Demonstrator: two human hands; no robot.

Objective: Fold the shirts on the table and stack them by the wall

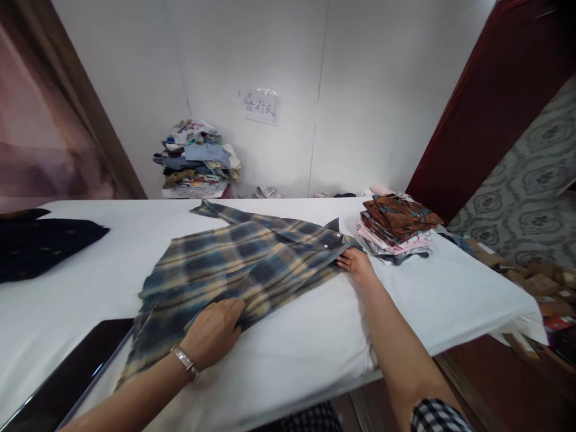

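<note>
Head view: left hand (215, 331) palm-down, right hand (356, 265) farther forward, plaid shirt (216, 261) in both grips.

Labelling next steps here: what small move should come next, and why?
Probably smooth the near side of the plaid shirt flat: the left hand is on it, the right hand touches it near the white buttons, and the cloth between looks creased.

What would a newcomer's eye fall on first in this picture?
First, the plaid shirt spread on the white table, with the left grip and right grip at its near edge. Next, the folded clothes stacked to its right, brown on top, and the tall clothes pile beyond the table's far edge, by the wall.
</note>
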